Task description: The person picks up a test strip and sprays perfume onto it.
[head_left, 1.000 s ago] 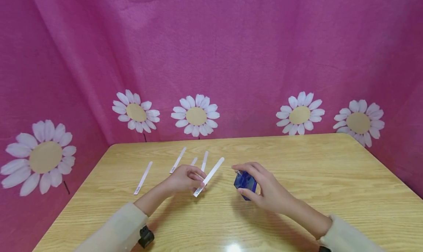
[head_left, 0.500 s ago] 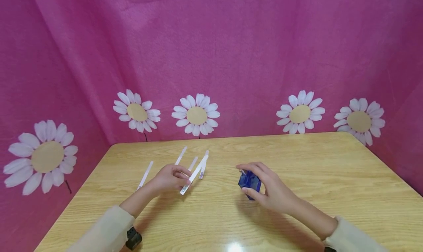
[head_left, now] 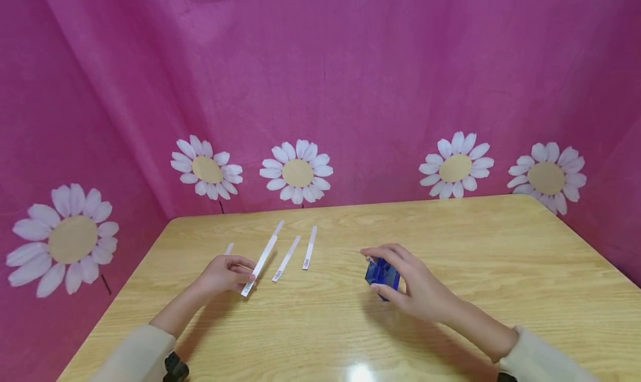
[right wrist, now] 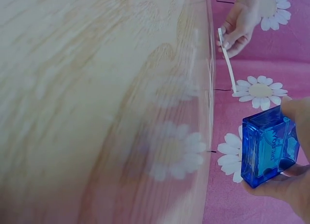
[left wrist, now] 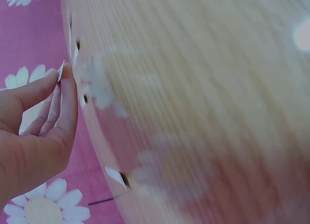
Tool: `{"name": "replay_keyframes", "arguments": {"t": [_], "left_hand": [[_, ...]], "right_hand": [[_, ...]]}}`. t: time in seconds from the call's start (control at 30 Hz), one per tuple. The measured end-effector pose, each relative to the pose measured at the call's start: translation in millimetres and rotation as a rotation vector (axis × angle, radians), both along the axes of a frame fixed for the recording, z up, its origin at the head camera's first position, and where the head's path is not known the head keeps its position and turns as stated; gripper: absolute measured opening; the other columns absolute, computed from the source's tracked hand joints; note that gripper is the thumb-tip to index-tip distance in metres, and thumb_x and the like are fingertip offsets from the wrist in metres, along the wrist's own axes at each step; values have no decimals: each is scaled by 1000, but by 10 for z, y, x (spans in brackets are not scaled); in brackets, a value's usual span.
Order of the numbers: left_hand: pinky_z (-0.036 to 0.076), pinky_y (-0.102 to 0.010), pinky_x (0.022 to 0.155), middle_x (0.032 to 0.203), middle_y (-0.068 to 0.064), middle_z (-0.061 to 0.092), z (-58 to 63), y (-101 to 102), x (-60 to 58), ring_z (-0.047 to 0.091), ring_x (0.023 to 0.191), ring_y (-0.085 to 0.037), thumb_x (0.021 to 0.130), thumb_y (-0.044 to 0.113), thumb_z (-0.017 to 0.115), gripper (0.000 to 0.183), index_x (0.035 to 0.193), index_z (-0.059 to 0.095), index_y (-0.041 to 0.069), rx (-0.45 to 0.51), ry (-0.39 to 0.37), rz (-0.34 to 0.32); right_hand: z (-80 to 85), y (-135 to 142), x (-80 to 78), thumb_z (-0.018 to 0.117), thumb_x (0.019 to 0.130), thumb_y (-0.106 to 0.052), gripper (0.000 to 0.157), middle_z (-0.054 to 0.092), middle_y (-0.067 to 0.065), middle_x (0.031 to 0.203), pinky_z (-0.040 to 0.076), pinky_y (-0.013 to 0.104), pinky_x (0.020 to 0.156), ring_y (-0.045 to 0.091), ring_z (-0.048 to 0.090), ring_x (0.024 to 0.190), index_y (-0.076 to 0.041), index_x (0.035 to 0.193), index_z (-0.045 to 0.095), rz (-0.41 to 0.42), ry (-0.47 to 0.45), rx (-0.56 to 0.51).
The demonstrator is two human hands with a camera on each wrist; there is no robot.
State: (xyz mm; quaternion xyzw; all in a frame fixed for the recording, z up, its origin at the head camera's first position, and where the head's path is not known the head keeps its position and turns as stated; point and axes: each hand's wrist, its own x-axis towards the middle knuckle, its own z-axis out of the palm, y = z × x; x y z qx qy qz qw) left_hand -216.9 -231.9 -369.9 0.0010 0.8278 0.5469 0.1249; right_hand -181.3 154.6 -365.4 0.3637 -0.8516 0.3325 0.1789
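Between thumb and fingers, my left hand (head_left: 225, 275) pinches a white perfume test strip (head_left: 260, 266) near its printed end; the strip slants up and away, over the table. In the left wrist view the strip (left wrist: 61, 71) shows nearly edge-on at the fingertips. My right hand (head_left: 417, 286) grips a blue glass perfume bottle (head_left: 383, 274) above the table. Lettering shows on the bottle's face (right wrist: 272, 146) in the right wrist view. Two more strips, a middle one (head_left: 286, 258) and a right one (head_left: 310, 247), lie flat between the hands.
Behind the held strip, the tip of another strip (head_left: 279, 227) sticks out. One more strip (head_left: 229, 248) lies partly hidden behind my left hand. The wood-grain table (head_left: 450, 231) ends at a pink curtain (head_left: 360, 92) printed with white daisies.
My left hand has moved left with its strip, uncovering the two strips between the hands and covering most of the leftmost one. My right hand and the bottle have shifted slightly right.
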Motion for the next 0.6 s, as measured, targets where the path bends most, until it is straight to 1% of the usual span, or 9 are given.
{"name": "replay_keyframes", "arguments": {"t": [0.13,0.33,0.47,0.6], "left_hand": [[59,-30,67,79,-1,70,-22,-85,-20,67,70,-10,86,-3,64,33,115,57,-16,-13,11,33],[60,-30,69,82,-2,71,-78,-164,-61,65,72,-7,85,-2,65,35,115,56,-17,-29,13,89],[59,-28,69,79,-1,70,-79,-170,-104,63,71,-6,85,-2,65,35,115,56,-18,-27,3,136],[59,-26,67,75,0,66,-64,-186,-171,63,69,-6,84,-3,64,34,113,55,-19,-23,4,179]], "right_hand": [[11,9,-15,75,82,-12,58,56,1,126,57,32,83,13,57,107,-21,135,51,5,6,9],[-16,26,-18,77,80,-11,59,56,1,126,57,31,83,13,58,108,-19,134,52,12,5,13],[-26,32,-13,77,79,-9,60,57,0,125,57,31,84,12,58,108,-19,133,53,16,16,6],[-17,31,-14,78,78,-8,62,57,0,125,57,32,84,13,58,107,-19,133,53,24,48,-1]]}}
